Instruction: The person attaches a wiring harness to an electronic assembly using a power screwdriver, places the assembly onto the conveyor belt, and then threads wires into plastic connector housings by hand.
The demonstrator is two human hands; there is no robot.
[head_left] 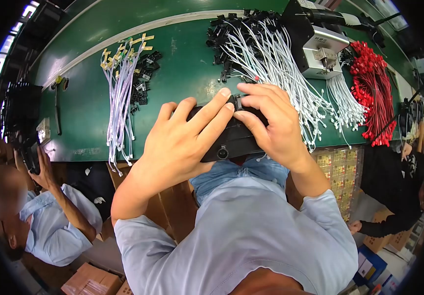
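A flat black plastic casing [236,137] with a round hole near its front edge lies at the table's front edge, before my body. My left hand [185,130] covers its left side and grips it. Two of its fingertips press near a small black rectangular part [238,103] at the casing's top. My right hand [276,120] is closed, thumb and index finger pinching that small part from the right. Much of the casing is hidden beneath both hands.
White cables [271,54] with black connectors lie behind my right hand. A smaller white cable bundle [121,88] lies at left. A metal device [322,51] and red cables [374,93] stand at right. Co-workers [49,216] sit at left and stand [389,191] at right.
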